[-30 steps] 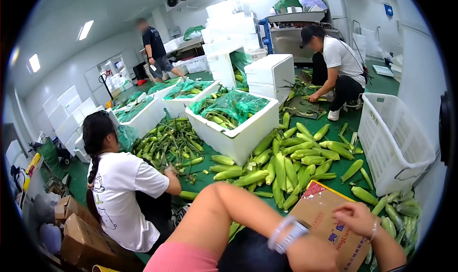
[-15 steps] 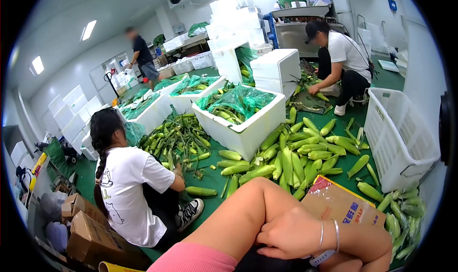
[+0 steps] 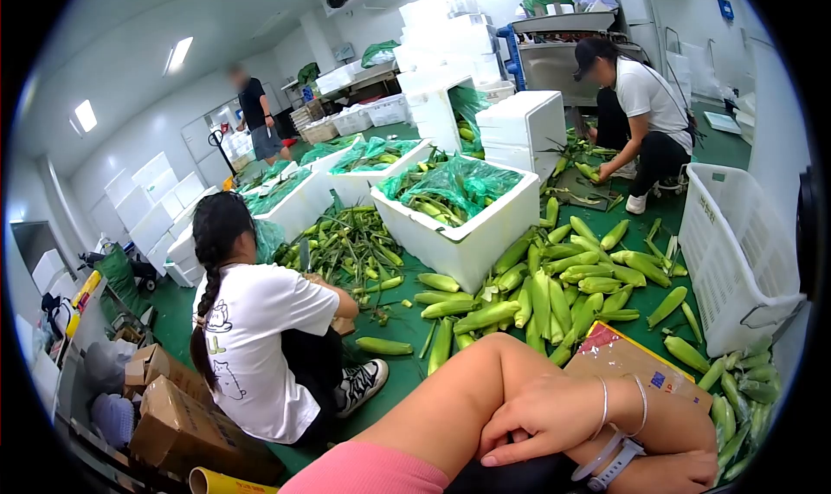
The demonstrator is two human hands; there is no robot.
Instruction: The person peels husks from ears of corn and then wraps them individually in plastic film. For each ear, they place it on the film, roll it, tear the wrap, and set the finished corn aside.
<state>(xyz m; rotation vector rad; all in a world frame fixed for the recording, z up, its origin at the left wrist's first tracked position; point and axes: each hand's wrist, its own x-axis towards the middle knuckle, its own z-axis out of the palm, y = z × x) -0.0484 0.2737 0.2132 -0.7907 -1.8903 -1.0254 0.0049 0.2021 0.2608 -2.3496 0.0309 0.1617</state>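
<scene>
My arms are folded in front of me. My right hand (image 3: 528, 418), with thin bracelets at its wrist, lies across my left forearm near the elbow; its fingers are loosely stretched and hold nothing. My left hand (image 3: 684, 471) rests low at the right against my right arm, a pale watch (image 3: 616, 464) on its wrist, partly cut off by the dark image edge. Nothing shows in it. Beyond my arms lies a pile of green corn ears in their husks (image 3: 541, 299). A printed cardboard box (image 3: 628, 355) is just behind my right forearm.
White foam boxes (image 3: 467, 256) with corn and green plastic stand ahead. A white crate (image 3: 736, 260) is at the right, bagged corn (image 3: 736, 399) below it. One person (image 3: 260, 347) crouches at the left by loose husks (image 3: 346, 243); another (image 3: 640, 117) handles corn behind.
My view has turned slightly left, so the scene sits further right. The fingers of my right hand have loosened from a curl. The near co-worker's hands have risen a little.
</scene>
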